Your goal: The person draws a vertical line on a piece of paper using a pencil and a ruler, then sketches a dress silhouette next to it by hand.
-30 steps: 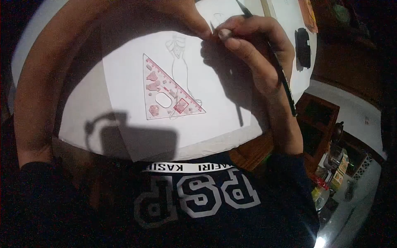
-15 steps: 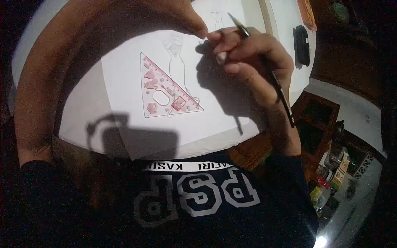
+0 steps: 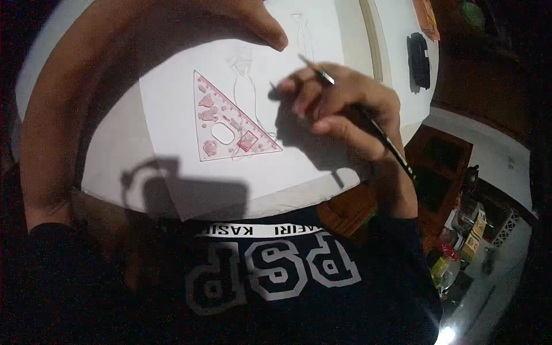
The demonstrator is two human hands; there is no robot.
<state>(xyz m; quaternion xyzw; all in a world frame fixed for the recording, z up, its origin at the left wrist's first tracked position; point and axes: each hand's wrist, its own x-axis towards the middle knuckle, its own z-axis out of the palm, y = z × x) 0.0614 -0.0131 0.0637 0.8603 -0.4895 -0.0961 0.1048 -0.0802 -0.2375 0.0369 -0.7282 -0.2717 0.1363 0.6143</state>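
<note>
My right hand (image 3: 351, 106) is closed round a dark pencil (image 3: 382, 135), which slants across it with its tip towards the upper left, above the paper. At the top edge my left hand (image 3: 250, 17) shows an outstretched thumb; its other fingers are mostly out of frame, and nothing shows in its grip. Between and below the hands, a clear triangular ruler (image 3: 210, 132) with pink pictures lies flat on the white paper (image 3: 224, 187). Its slanted edge crosses a faint pencil drawing of a figure (image 3: 244, 83). A second faint sketch (image 3: 302, 34) is higher up.
The pale rounded board or table (image 3: 109, 167) bears the paper. A black case (image 3: 418, 60) and an orange item (image 3: 426, 17) lie at the upper right. Wooden furniture (image 3: 440, 155) and assorted household items (image 3: 460, 241) stand beyond at the right.
My right hand has drawn away from my left thumb, slightly downward, and the pencil tip has moved lower left. The small pale object at my right fingertips no longer shows.
</note>
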